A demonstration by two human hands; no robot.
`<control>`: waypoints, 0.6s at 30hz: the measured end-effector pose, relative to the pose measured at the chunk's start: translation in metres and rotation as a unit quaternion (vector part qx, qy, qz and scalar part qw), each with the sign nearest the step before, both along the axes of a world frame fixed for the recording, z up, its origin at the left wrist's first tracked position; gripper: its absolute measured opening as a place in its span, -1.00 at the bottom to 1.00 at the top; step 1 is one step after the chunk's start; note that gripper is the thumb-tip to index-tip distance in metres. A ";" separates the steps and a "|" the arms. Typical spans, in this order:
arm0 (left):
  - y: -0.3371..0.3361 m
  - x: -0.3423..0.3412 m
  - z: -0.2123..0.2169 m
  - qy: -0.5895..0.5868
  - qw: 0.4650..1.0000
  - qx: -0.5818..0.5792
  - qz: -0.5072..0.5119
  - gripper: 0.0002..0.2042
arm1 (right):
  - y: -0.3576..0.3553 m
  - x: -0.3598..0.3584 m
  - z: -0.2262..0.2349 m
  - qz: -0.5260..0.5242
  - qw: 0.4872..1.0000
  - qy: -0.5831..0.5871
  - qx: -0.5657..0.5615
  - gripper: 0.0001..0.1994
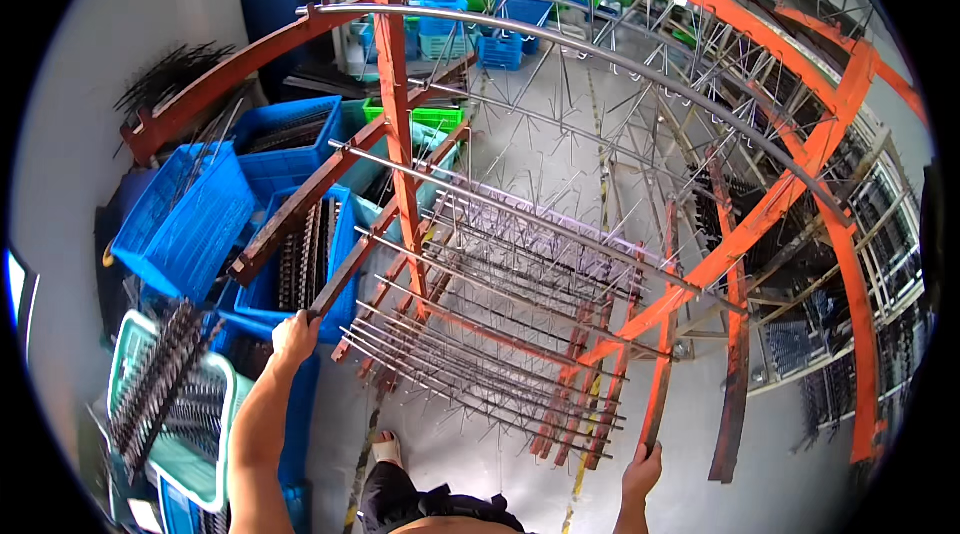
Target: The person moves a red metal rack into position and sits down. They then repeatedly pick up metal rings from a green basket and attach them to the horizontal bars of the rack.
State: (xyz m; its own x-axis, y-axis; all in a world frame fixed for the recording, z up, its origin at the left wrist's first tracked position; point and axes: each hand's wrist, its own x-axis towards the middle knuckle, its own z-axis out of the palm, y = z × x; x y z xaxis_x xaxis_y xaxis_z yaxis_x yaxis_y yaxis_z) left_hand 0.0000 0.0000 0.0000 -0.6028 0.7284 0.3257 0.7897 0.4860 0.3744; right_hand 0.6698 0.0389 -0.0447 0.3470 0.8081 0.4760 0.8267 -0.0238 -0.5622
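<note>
**Both hands on the pin rack**

Far left: a teal crate (pixel 135 354) holds dark spiked bars (pixel 160 384), low by your left forearm. Above it, blue crates (pixel 190 219) are stacked and tilted against the wall, some with more dark bars inside.

Your left hand (pixel 293 337) is raised, fingers clenched around the lower end of the rack's left rusty side bar (pixel 335 279). That bar runs up and right, beside the orange post (pixel 395 114).

Centre: the rack (pixel 500 314) sits tilted in front of you, inside the orange frame. It's rows of thin steel rods with short pins, spanning between two rusty side bars. Its near edge is low, far edge higher. Below it, grey floor (pixel 450 434) and your foot in a light sandal (pixel 386 450).

Your right hand (pixel 642 469) is low, fingers closed on the bottom end of the rack's right side bar (pixel 660 384).

Right: orange frame beams (pixel 800 164) arc overhead, with a grey tube (pixel 600 49) and hanging wire hooks. Another rusty bar (pixel 735 374) stands just beside the frame. More loaded racks (pixel 880 264) line the far right, well apart from you.
</note>
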 end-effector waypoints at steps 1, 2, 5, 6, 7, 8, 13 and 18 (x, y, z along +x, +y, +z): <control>0.013 -0.004 0.000 0.005 1.000 0.006 -0.003 -0.67 | 0.005 -0.006 -0.008 -0.018 1.000 -0.002 -0.012 -0.65; 0.022 -0.009 -0.006 0.012 1.000 -0.013 -0.008 -0.68 | 0.008 -0.010 -0.015 -0.035 0.999 -0.004 -0.025 -0.66; 0.087 -0.079 0.070 0.036 0.995 -0.075 -0.050 -0.64 | 0.016 -0.085 0.024 -0.071 0.997 -0.001 -0.035 -0.68; 0.128 -0.084 0.081 0.041 0.997 -0.050 -0.047 -0.63 | 0.068 -0.096 0.038 -0.055 0.998 0.005 -0.006 -0.70; 0.169 -0.087 0.097 0.042 0.998 -0.027 -0.029 -0.63 | 0.125 -0.106 0.061 -0.048 0.998 0.023 -0.023 -0.74; 0.187 -0.094 0.103 0.054 0.997 -0.041 -0.036 -0.63 | 0.132 -0.116 0.066 -0.052 0.998 0.018 -0.019 -0.78; 0.260 -0.114 0.113 0.052 0.994 -0.060 -0.073 -0.62 | 0.204 -0.119 0.115 -0.099 0.992 -0.053 -0.057 -0.67; 0.353 -0.123 0.120 0.024 0.996 -0.061 -0.066 -0.61 | 0.299 -0.134 0.157 -0.104 0.993 -0.044 -0.042 -0.63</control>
State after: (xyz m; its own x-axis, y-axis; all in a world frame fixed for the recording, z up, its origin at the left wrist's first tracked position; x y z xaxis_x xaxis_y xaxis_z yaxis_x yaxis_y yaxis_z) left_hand -0.1232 0.3526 0.1198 -0.4849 0.8361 0.2565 0.8654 0.4163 0.2787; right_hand 0.5358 0.3383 0.1126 0.4707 0.7619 0.4449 0.8445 -0.2432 -0.4771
